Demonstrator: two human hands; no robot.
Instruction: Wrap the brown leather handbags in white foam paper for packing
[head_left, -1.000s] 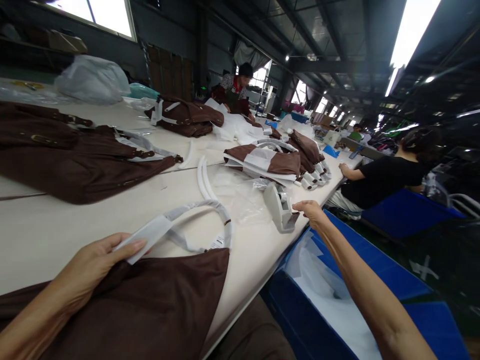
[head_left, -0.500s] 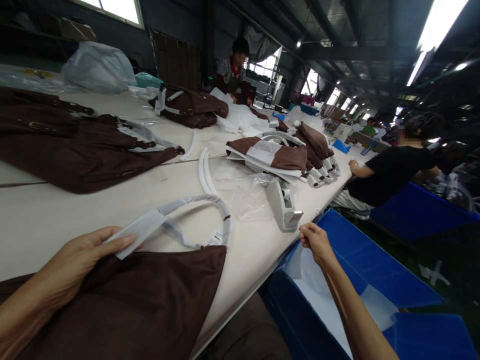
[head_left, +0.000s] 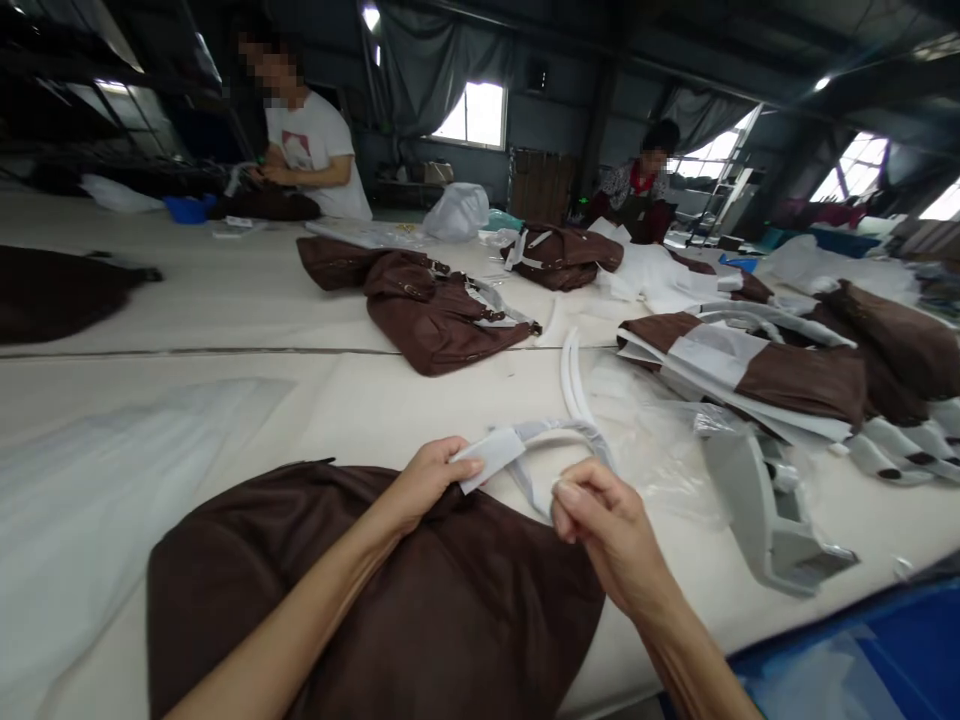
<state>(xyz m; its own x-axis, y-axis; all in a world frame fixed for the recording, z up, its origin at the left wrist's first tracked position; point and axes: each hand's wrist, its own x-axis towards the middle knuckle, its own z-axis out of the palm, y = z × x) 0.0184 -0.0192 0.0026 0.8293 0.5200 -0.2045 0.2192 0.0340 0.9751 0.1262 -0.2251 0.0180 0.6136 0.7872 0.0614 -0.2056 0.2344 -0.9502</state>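
A dark brown bag (head_left: 450, 600) lies on the white table in front of me, its looped handle (head_left: 559, 430) wrapped in pale film. My left hand (head_left: 431, 480) pinches a white paper strip (head_left: 495, 455) wrapped around the handle's near part. Just right of that, my right hand (head_left: 600, 520) is closed at the handle loop, fingertips pressed together; what they hold, if anything, is too small to make out. A grey tape dispenser (head_left: 757, 510) stands to the right of my right hand.
Brown bags (head_left: 450, 310) lie farther back, and wrapped ones (head_left: 810, 375) are piled at right. White curved strips (head_left: 573, 375) and clear plastic (head_left: 660, 440) lie mid-table. A blue bin (head_left: 885, 640) is at lower right. Two people (head_left: 319, 140) stand across the table.
The view has turned left. My right hand has come from beside the tape dispenser over to the bag's handle, near my left hand, which still holds the white strip.
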